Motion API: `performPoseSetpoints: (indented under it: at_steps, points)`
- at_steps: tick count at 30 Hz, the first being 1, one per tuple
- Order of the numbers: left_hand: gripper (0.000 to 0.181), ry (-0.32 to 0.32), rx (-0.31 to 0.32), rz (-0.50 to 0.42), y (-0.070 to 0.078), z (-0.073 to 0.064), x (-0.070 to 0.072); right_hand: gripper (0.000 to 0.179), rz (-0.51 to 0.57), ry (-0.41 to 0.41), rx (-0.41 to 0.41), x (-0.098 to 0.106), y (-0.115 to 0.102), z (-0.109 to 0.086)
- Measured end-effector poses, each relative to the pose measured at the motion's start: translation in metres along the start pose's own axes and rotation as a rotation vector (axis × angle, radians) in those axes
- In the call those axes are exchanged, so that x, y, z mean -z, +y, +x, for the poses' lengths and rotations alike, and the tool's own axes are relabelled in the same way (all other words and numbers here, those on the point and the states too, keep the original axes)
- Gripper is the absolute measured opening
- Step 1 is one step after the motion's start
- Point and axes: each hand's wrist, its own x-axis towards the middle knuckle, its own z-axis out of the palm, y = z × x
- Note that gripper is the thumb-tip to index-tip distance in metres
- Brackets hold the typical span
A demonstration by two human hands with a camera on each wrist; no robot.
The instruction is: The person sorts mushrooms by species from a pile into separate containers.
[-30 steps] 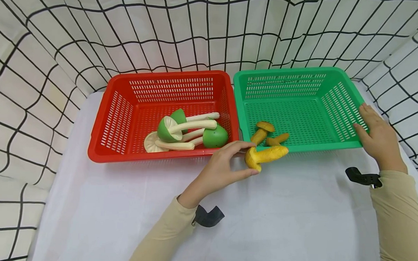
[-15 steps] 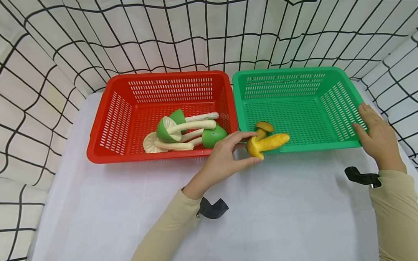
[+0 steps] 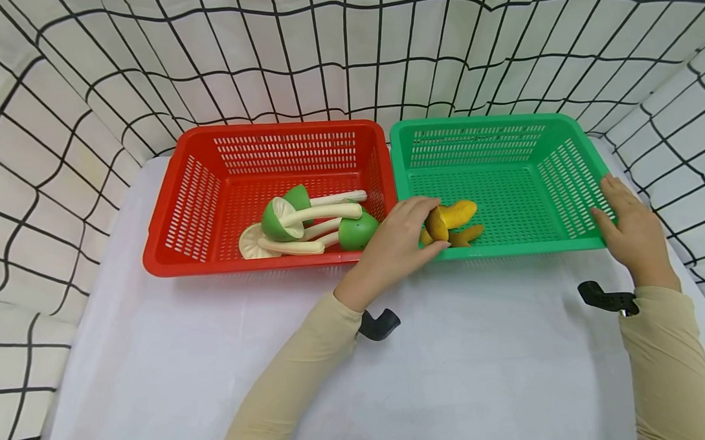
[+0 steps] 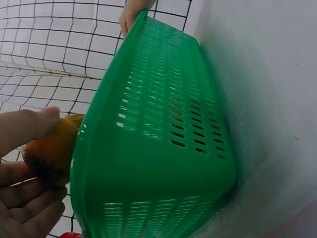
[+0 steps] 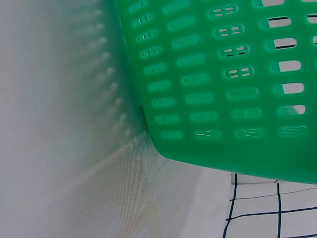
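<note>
My left hand [image 3: 395, 247] pinches a yellow toy mushroom [image 3: 459, 214] by its cap, over the front left corner of the green basket [image 3: 538, 251]. In the left wrist view the mushroom's cap [image 4: 52, 153] sits between thumb and fingers, beside the basket's rim. Below it, brownish-yellow mushrooms [image 3: 467, 234] lie in the basket, partly hidden by the hand and the held one. At the basket's right end, my right hand [image 3: 639, 233] rests on the rim with its fingers over the edge. The right wrist view shows only the basket's perforated wall [image 5: 223, 99].
A red basket [image 3: 187, 266] stands directly left of the green one. Several green-capped mushrooms [image 3: 358, 232] with pale stems lie in it. Both baskets stand on a white-covered table [image 3: 470, 366]. Behind and at the sides hangs a white cloth with black grid lines [image 3: 346, 58].
My left hand has moved forward, carrying the yellow mushroom from in front of the green basket's near rim to over its inside. My right hand stays on the rim.
</note>
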Motion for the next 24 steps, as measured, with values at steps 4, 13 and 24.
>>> performPoseSetpoints:
  at_steps: [4,13,24]
  points:
    - [0.055,-0.037,0.008,0.103,-0.001,0.006,-0.004,0.056,0.002,0.002,0.007,-0.001,-0.001,0.002]
    - [0.055,-0.091,0.002,0.219,-0.002,0.009,-0.005,0.056,0.011,-0.007,0.042,-0.003,-0.004,0.012]
    - [0.051,-0.090,-0.082,0.185,-0.011,-0.001,0.023,0.070,-0.054,-0.114,-0.015,0.003,-0.002,0.010]
